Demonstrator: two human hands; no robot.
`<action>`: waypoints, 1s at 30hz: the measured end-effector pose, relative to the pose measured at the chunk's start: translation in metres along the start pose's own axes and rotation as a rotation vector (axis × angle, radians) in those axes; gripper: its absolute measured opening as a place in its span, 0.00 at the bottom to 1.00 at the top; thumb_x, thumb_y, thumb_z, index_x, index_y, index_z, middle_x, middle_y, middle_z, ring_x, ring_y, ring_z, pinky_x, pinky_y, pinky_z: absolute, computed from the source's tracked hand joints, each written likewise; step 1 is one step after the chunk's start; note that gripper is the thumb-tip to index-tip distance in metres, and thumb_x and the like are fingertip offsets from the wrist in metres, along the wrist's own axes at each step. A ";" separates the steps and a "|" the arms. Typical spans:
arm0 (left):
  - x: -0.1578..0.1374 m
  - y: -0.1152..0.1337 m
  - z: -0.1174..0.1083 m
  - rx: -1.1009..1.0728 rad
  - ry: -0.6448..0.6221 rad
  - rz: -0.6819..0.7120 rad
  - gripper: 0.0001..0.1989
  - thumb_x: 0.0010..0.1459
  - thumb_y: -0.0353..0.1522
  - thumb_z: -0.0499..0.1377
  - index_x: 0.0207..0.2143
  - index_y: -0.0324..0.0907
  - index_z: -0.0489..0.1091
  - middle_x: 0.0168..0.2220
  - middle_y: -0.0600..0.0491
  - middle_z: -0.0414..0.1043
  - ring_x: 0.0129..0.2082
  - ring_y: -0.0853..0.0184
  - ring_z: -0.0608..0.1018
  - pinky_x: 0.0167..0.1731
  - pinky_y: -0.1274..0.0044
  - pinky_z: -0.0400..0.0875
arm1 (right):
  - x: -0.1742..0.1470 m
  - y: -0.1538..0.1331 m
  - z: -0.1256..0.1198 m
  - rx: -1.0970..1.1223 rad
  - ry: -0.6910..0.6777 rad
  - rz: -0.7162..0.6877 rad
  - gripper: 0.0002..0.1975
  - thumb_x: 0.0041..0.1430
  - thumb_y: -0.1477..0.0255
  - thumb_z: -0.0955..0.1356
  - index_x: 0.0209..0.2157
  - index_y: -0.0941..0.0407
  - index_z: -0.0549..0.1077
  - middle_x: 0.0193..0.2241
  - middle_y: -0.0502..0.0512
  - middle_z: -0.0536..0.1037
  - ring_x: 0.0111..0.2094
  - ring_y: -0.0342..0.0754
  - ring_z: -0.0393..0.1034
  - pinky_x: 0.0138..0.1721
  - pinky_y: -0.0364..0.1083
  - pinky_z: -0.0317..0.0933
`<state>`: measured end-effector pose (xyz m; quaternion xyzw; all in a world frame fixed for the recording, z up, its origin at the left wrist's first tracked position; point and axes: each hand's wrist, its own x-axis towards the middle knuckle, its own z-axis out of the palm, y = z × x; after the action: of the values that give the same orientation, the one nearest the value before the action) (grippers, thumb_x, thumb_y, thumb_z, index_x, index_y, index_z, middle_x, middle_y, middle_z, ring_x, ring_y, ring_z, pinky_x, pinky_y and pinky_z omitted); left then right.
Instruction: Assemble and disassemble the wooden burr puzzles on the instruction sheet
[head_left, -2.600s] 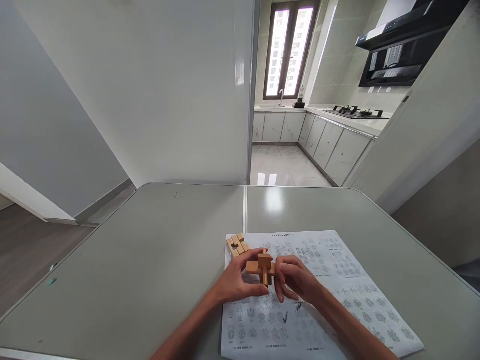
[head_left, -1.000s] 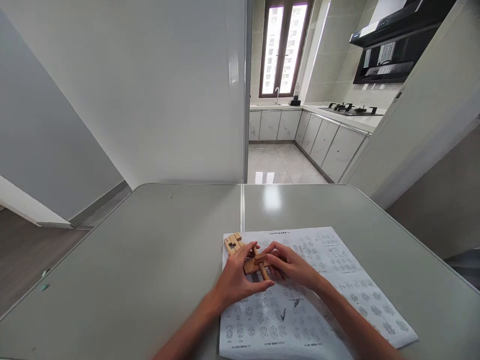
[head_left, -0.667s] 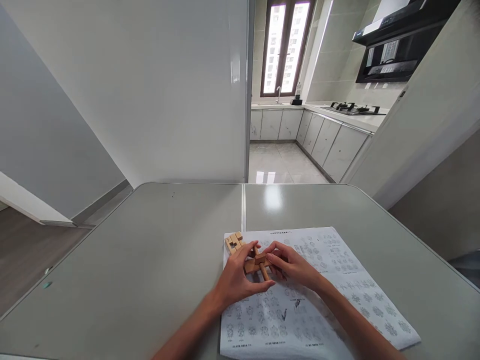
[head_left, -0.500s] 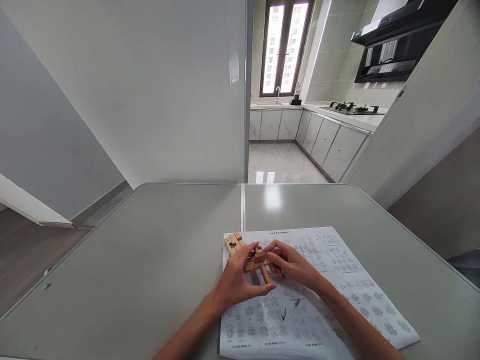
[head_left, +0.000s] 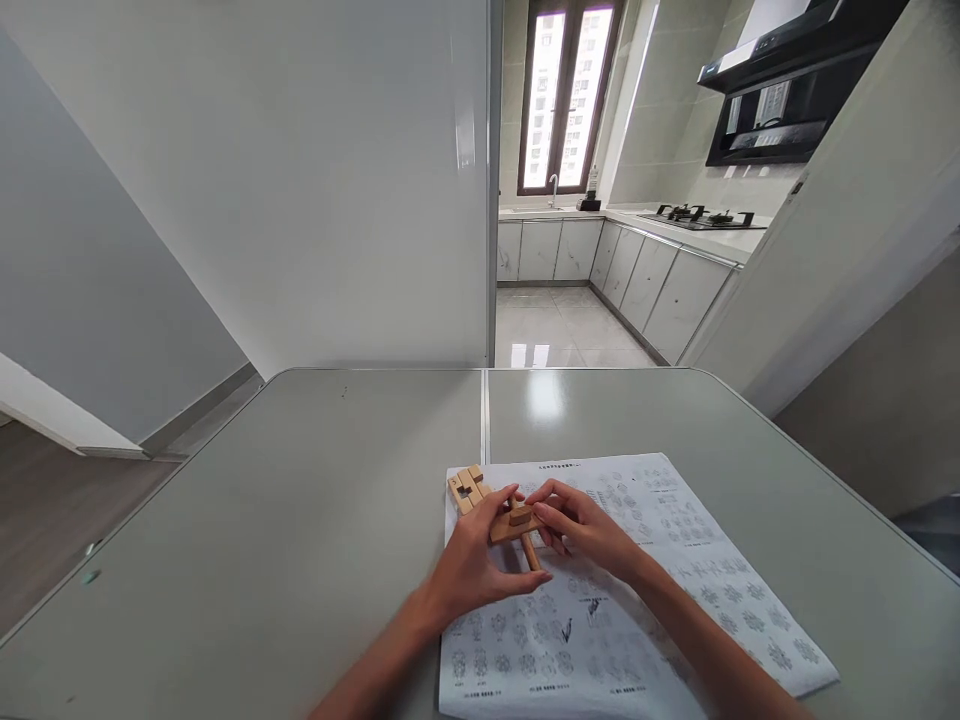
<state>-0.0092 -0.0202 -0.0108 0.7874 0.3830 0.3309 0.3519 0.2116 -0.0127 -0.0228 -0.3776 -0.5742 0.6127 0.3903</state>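
Note:
Between my two hands sits a small wooden puzzle assembly, made of notched pieces with a rod sticking out toward me. My left hand spans the rod, fingertips at its far end and thumb at its near end. From the right, my right hand pinches the assembly's edge; its fingers hide part of that side. Beyond my left fingers, several loose light wooden puzzle pieces lie side by side at the top left corner of a printed instruction sheet.
The sheet lies on a grey-green table with a seam running away from me. A small greenish scrap is near the left edge. Past the table stand a white wall panel and a kitchen doorway with cabinets.
My hands stay almost in place on the wooden assembly. The assembly is turned very slightly in my fingers, and the view has shifted a little.

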 end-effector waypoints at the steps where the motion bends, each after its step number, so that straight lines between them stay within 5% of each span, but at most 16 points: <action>1: 0.000 0.000 0.000 -0.002 -0.002 -0.006 0.49 0.44 0.43 0.75 0.66 0.48 0.58 0.58 0.44 0.72 0.56 0.51 0.76 0.58 0.59 0.72 | -0.001 -0.002 0.000 0.007 0.003 -0.001 0.22 0.67 0.50 0.67 0.42 0.55 0.71 0.21 0.45 0.71 0.21 0.41 0.61 0.22 0.41 0.58; 7: -0.001 -0.002 0.004 -0.058 0.012 -0.033 0.55 0.42 0.42 0.77 0.67 0.54 0.49 0.59 0.47 0.70 0.56 0.52 0.76 0.59 0.55 0.70 | -0.003 -0.007 0.001 0.127 0.030 -0.025 0.19 0.66 0.53 0.69 0.41 0.56 0.72 0.21 0.45 0.71 0.21 0.41 0.61 0.22 0.41 0.56; 14: 0.000 0.002 0.002 -0.047 0.001 -0.026 0.42 0.43 0.42 0.76 0.58 0.49 0.62 0.53 0.48 0.73 0.47 0.56 0.78 0.49 0.60 0.77 | 0.001 -0.002 -0.009 0.261 0.302 -0.071 0.19 0.65 0.53 0.70 0.44 0.54 0.70 0.22 0.45 0.70 0.18 0.39 0.55 0.22 0.42 0.53; 19: 0.000 0.004 0.001 -0.036 0.014 -0.016 0.41 0.44 0.40 0.75 0.59 0.47 0.63 0.55 0.47 0.73 0.49 0.57 0.78 0.52 0.62 0.75 | 0.008 0.011 -0.013 0.028 0.553 -0.037 0.24 0.61 0.47 0.70 0.43 0.54 0.71 0.26 0.50 0.74 0.24 0.45 0.63 0.24 0.44 0.58; 30: 0.002 0.004 -0.002 -0.193 0.000 -0.085 0.45 0.44 0.39 0.75 0.62 0.47 0.60 0.57 0.43 0.74 0.57 0.51 0.76 0.59 0.59 0.69 | 0.008 0.019 -0.006 -0.610 0.578 -0.054 0.17 0.71 0.56 0.59 0.40 0.52 0.71 0.33 0.54 0.81 0.32 0.53 0.74 0.36 0.49 0.64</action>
<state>-0.0082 -0.0201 -0.0065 0.7328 0.3824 0.3512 0.4398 0.2132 -0.0040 -0.0426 -0.6169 -0.6061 0.2729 0.4215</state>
